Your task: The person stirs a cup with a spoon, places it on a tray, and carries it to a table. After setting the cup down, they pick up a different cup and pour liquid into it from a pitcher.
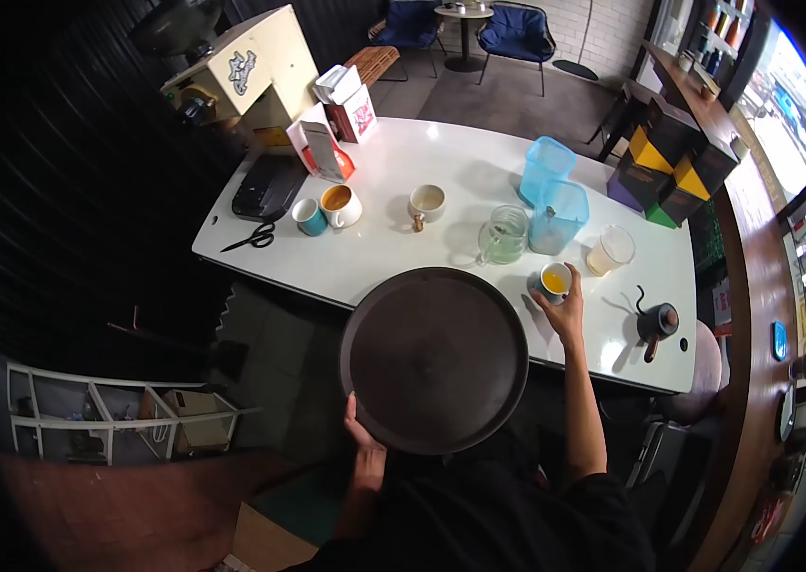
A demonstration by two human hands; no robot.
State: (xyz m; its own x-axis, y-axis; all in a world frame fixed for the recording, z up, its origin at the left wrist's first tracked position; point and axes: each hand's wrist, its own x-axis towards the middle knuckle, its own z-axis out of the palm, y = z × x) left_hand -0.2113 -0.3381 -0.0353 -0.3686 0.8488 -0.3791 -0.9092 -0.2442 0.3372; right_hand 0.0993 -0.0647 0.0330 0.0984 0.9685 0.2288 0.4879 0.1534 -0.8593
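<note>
My left hand grips the lower left rim of a round dark brown serving tray, its palm and most fingers hidden beneath. The tray is held at the near edge of the white table and overlaps it in this view. At the table, my right hand is closed around a small cup with yellow liquid inside. Just behind that cup stand a glass mug and a blue translucent container. To its right is a clear glass with a pale bottom.
A gooseneck kettle stands on the right. Leftward are a white mug, a teal cup, a beige cup and black scissors. Another blue container and stacked dark boxes stand at the back right.
</note>
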